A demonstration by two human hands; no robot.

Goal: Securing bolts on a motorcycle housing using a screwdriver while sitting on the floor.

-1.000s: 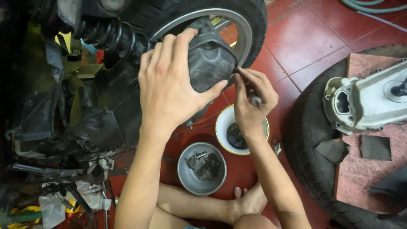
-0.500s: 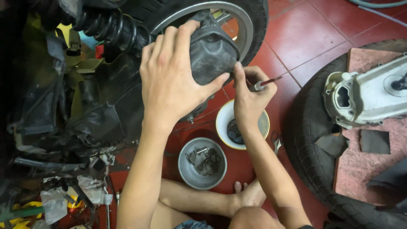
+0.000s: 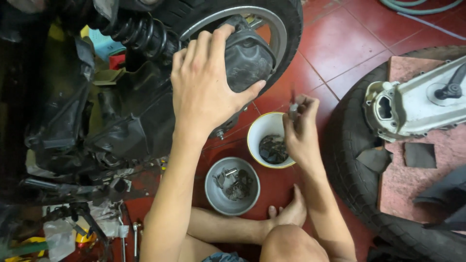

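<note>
Against the rear wheel (image 3: 286,29), head view: left hand (image 3: 206,90) spread flat over a black plastic cover (image 3: 247,56), fingers splayed across its top, thumb hooked under its lower edge, pressing it rather than closing round it. Cover sits in front of the wheel's silver rim, just right of the black coil shock spring (image 3: 138,31). Right hand (image 3: 301,133) is below and right of the wheel, fingers pinched closed on a small dark metal piece (image 3: 293,110), blurred, can't tell what kind. That hand hovers over the rim of a white bowl (image 3: 259,131) holding dark bits, on the red tile floor (image 3: 354,34) below the wheel. Grey bowl (image 3: 216,199) with small metal parts lies lower left of the white one, just beside it. Well right of the wheel, a loose tyre (image 3: 349,145) lies flat with a grey engine casing (image 3: 412,104) on top. Bare foot (image 3: 291,211) rests below the bowls. Hand tools (image 3: 128,233) lie scattered lower left.
</note>
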